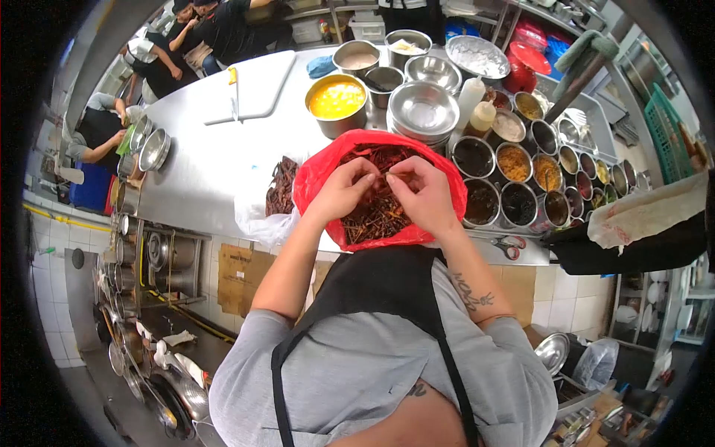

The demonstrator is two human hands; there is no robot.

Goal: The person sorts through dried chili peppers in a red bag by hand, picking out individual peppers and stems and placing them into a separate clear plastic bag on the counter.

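Observation:
A red plastic bag (311, 175) lies open on the steel counter, filled with dark reddish-brown dried pieces (376, 220). Over its middle, my left hand (345, 190) has its thumb and fingers pinched together. Facing it, my right hand (423, 195) is pinched too, its fingertips close to the left ones. What either hand holds is too small to name. Beside the red bag on the left, a white plastic bag (257, 220) holds more dark dried pieces (281, 188).
Behind the bag stand a pot of yellow liquid (337, 100) and stacked steel bowls (424, 110). Many filled containers (515, 162) crowd the right. Scissors (510, 248) lie at the front edge. A knife (234, 95) rests on a white board (261, 86). Other people (160, 63) stand at the far left.

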